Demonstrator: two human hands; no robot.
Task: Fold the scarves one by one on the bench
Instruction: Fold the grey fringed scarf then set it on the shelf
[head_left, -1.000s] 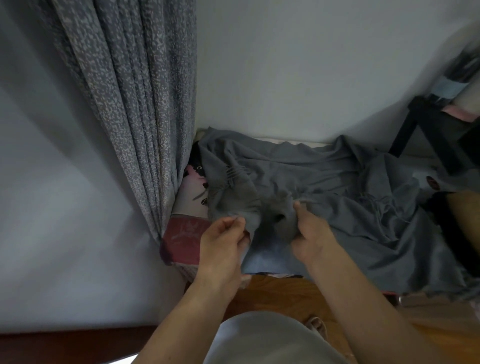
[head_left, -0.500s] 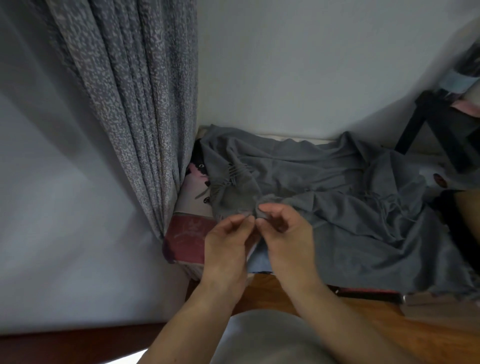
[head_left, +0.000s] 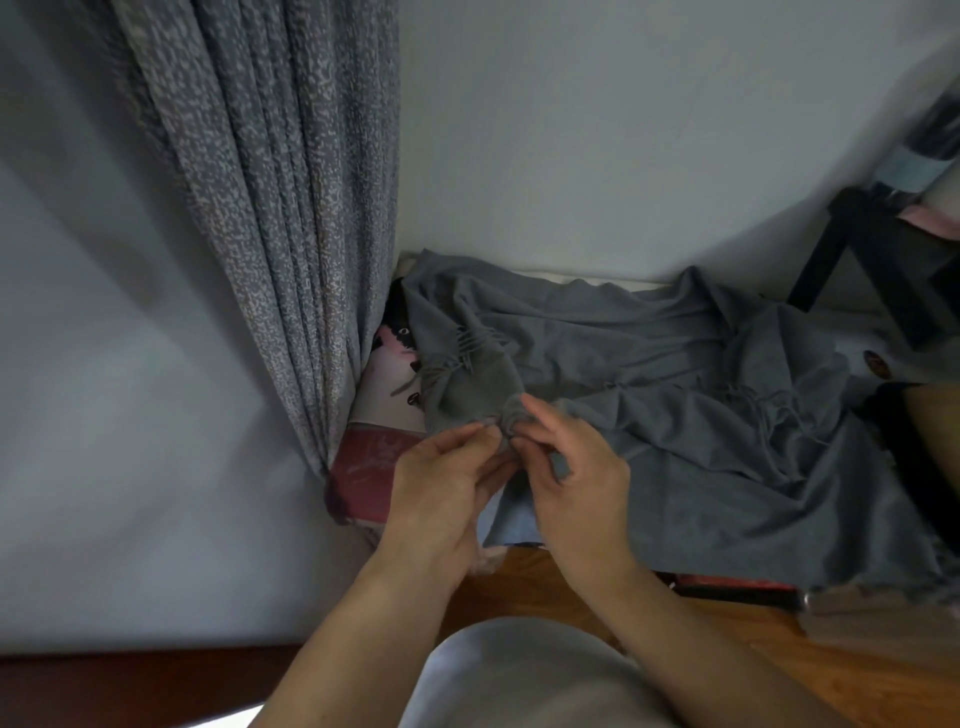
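scarf: (head_left: 649, 395) lying rumpled and grey across the desk (head_left: 374, 452), fringed end bunched up near the curtain (head_left: 291, 208)
left hand: (head_left: 441, 493) pinching a gathered fold of the scarf, fingers (head_left: 480, 431) curling onto the cloth
right hand: (head_left: 576, 478) gripping the same bunch right beside the left, fingertips nearly touching
rest of scarf: spreading off to the right, well past both hands
floor: (head_left: 727, 654) showing as wood below

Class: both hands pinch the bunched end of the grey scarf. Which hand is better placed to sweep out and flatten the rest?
Probably the right hand: most of the scarf lies crumpled on its side, while the left hand sits near the curtain.
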